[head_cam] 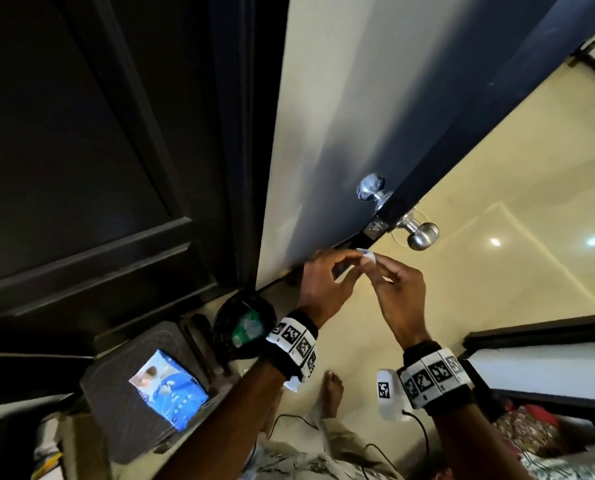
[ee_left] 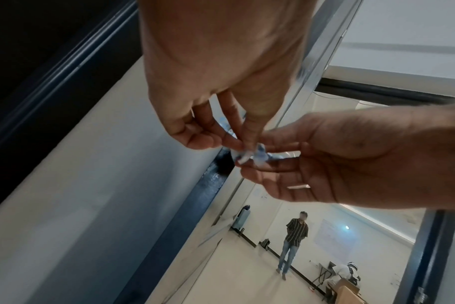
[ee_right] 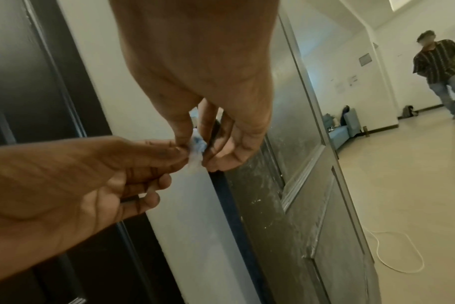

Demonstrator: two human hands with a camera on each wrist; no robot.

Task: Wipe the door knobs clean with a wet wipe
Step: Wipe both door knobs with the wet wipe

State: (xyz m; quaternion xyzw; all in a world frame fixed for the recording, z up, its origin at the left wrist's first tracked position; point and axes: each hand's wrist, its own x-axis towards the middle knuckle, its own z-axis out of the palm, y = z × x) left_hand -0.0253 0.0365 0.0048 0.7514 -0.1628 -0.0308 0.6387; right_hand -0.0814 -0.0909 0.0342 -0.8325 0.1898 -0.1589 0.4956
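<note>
1. Left hand (head_cam: 323, 285) and right hand (head_cam: 398, 289) meet in front of me, just below the door knobs; thumb and fingers of each pinch the same small crumpled wet wipe (head_cam: 368, 258), remaining fingers loosely curled.
2. Wipe is bunched white with blue print, held between both sets of fingertips (ee_left: 243, 144), clear of the door (head_cam: 323, 116).
3. Near knob (head_cam: 370, 187) and far knob (head_cam: 422, 233) flank the door's dark edge, above the wipe, untouched.
4. Another person (ee_right: 440, 70) stands well apart in the far room.
</note>
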